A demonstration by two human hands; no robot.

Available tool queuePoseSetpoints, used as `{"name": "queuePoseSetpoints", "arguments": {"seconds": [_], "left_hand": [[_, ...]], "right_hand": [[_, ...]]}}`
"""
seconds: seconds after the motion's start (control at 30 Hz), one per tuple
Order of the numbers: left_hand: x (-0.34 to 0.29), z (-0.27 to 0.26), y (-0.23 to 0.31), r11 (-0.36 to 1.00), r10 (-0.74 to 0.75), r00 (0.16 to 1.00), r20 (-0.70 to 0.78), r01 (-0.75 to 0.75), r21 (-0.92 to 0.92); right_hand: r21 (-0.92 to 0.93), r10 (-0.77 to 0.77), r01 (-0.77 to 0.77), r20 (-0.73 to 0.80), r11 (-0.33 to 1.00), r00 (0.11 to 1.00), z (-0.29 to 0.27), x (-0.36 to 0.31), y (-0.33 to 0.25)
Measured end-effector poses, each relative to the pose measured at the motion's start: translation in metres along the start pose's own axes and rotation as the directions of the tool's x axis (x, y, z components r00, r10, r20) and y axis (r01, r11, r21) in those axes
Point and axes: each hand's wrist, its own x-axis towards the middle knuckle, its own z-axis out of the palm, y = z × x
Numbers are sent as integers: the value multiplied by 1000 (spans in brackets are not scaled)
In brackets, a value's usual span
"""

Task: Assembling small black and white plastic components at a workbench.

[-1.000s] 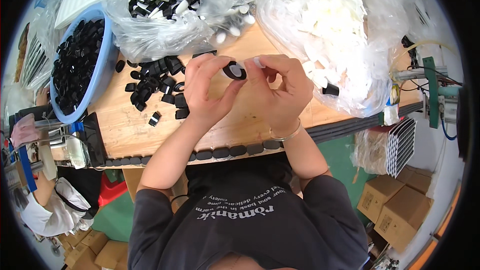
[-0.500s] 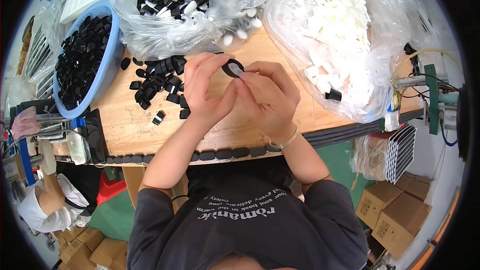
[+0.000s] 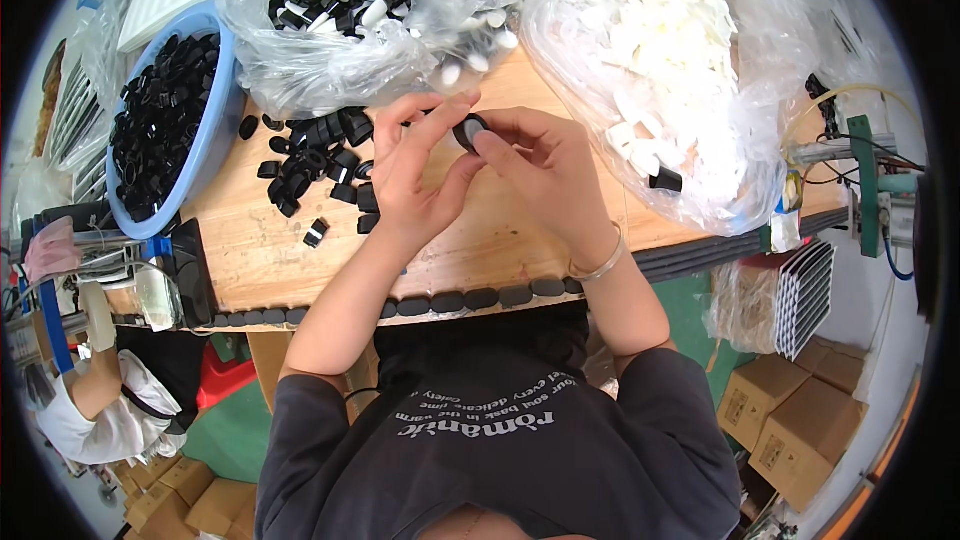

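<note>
Between my two hands, above the wooden table, is a small black oval cap (image 3: 468, 134) with a pale insert in it. My right hand (image 3: 548, 168) pinches it, thumb across its face. My left hand (image 3: 412, 165) curls round its other side, fingertips at its upper edge and thumb lower down. Left of my left hand lies a loose pile of black caps (image 3: 318, 155). One black piece with a light stripe (image 3: 316, 232) sits apart, nearer me.
A blue basin (image 3: 228, 90) of black parts stands at the left. Behind my hands, a clear plastic bag (image 3: 300, 75) holds mixed black and white pieces. Another bag (image 3: 560, 70) at the right holds white pieces. Dark oval pieces (image 3: 450, 301) line the front edge. A co-worker's arm (image 3: 95, 385) shows lower left.
The cap has turned between my fingers, and my right thumb has come over its face. My left fingers have lifted and spread slightly.
</note>
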Motion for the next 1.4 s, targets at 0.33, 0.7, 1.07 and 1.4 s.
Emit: {"name": "queuePoseSetpoints", "arguments": {"seconds": [0.33,0.7,1.07,1.4], "left_hand": [[2,-4,-4,999,38,999,28,-37,-17],[0,3,-6,994,-72,996,44,75,-82],[7,-2,-7,956,-238,970,41,242,-166],[10,-4,-11,973,-205,975,89,213,-88]], "right_hand": [[283,121,-165,165,945,979,-6,10,4],[170,131,-146,98,975,987,-8,15,3],[-907,-409,160,-15,390,912,-160,119,13],[-943,-331,233,305,-240,893,-144,130,24]]}}
